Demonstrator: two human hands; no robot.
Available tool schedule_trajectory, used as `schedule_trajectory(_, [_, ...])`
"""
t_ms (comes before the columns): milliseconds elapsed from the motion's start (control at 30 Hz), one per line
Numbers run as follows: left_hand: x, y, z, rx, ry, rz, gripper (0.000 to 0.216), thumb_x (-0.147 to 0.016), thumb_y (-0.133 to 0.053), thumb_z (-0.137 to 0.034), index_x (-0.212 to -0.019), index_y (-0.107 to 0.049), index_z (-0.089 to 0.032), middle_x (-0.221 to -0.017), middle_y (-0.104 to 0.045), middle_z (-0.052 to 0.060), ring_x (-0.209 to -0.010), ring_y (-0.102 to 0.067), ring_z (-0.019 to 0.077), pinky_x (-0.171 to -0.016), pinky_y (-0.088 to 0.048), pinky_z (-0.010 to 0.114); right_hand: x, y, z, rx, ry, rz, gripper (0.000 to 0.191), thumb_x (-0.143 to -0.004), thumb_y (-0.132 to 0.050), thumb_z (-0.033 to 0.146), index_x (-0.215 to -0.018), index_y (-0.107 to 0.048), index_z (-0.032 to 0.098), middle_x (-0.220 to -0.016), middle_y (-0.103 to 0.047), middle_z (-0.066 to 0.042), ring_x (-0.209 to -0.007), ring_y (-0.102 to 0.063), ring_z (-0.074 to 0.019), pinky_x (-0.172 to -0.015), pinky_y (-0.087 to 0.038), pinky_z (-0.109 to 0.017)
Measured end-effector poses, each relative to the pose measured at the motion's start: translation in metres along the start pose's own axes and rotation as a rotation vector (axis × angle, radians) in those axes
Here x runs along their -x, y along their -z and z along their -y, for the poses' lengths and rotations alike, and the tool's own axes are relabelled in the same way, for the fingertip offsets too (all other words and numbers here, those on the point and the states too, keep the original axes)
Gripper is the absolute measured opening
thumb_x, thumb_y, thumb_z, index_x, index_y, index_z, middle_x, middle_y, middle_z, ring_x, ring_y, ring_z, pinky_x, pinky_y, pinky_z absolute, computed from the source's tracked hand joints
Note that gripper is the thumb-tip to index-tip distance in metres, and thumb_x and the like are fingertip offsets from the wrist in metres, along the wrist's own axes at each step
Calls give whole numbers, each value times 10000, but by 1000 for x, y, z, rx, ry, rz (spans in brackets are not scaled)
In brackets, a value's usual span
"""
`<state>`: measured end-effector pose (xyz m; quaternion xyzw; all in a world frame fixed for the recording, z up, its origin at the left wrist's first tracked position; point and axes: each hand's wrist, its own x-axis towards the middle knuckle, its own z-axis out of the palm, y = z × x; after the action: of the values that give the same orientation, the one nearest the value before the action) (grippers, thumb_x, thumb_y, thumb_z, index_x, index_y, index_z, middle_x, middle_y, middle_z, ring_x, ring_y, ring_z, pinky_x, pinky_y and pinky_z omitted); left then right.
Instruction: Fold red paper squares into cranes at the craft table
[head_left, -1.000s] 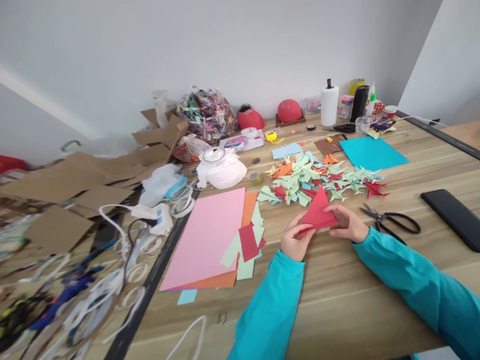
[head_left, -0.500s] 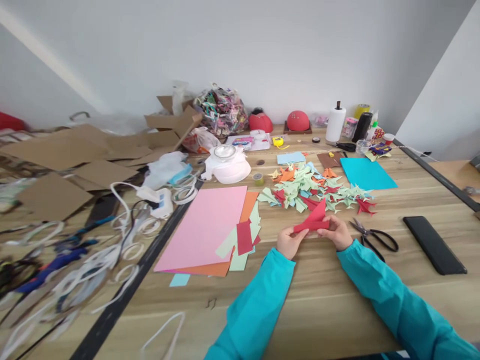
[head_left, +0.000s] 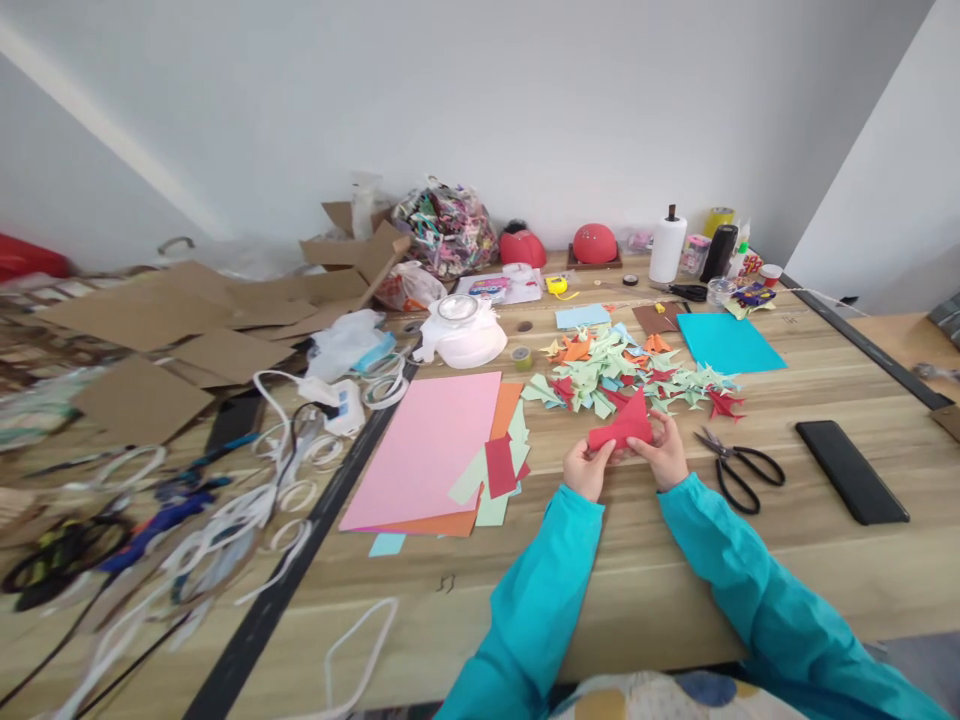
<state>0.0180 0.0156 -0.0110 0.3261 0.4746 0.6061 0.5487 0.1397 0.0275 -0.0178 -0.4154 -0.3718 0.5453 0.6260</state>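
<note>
A partly folded piece of red paper (head_left: 622, 424) is held up between both hands, with one pointed flap standing upward. My left hand (head_left: 586, 468) pinches its left end, thumb on the near side. At its right end, my right hand (head_left: 664, 452) grips with thumb and fingers. Just beyond lies a pile of small folded paper pieces (head_left: 611, 365), mostly pale green, with some red, orange and blue. Black-handled scissors (head_left: 739, 468) rest open-bladed to the right of my right hand. Left of my left hand, cut red strips (head_left: 500, 467) lie over pale green ones.
Large pink paper (head_left: 431, 440) lies over orange sheets on the left. A black phone (head_left: 851, 470) is at the right, a turquoise sheet (head_left: 731, 342) behind. Tangled white cables (head_left: 225, 530) and cardboard (head_left: 135, 300) cover the far left. A white bottle (head_left: 667, 248) stands at the back.
The view has shifted a little. Both hands still hold the red paper; its standing flap looks more upright, and the right fingers now sit higher along its right side.
</note>
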Motion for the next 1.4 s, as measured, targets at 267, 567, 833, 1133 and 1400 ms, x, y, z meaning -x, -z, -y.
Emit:
schedule_trajectory(267, [-2, 6, -2, -10, 15, 32, 507, -473, -791, -363, -846, -533, -137, -704, -686, 43, -540, -648, 174, -546, -547, 302, -1, 4, -3, 90, -10, 50, 325, -441, -821, 292, -647, -600, 173, -602, -670, 4, -513, -582, -144, -530, -504, -294])
schedule_trajectory(567, [-5, 5, 1, -67, 55, 78, 382, -474, -786, -351, -716, -623, -106, -529, -643, 14, -475, -617, 163, -486, -529, 279, -4, 9, -7, 121, -53, 133, 343, -476, -805, 330, -724, -644, 158, -649, -679, -3, -543, -589, -140, -541, -496, -277])
schedule_trajectory(833, [-5, 4, -1, -19, 96, 83, 416, -536, -758, -379, -799, -658, -73, -583, -667, 57, -462, -617, 150, -423, -500, 227, -5, 8, -5, 103, -97, 68, 327, -441, -814, 357, -623, -632, 156, -511, -620, 16, -442, -525, -109, -457, -452, -250])
schedule_trajectory(1133, [-5, 5, -3, 24, 168, 51, 536, -657, -593, -585, -773, -653, -65, -630, -681, 112, -486, -639, 186, -404, -506, 256, -5, 10, -9, 89, -120, 46, 339, -432, -813, 376, -611, -627, 156, -510, -625, 6, -440, -535, -118, -442, -458, -250])
schedule_trajectory(1400, [-6, 7, -2, 15, 97, 99, 417, -487, -794, -332, -787, -656, -76, -673, -696, 81, -545, -653, 183, -518, -547, 270, -6, 9, -5, 12, -157, 21, 331, -422, -826, 331, -587, -598, 157, -517, -619, 26, -422, -516, -96, -427, -420, -231])
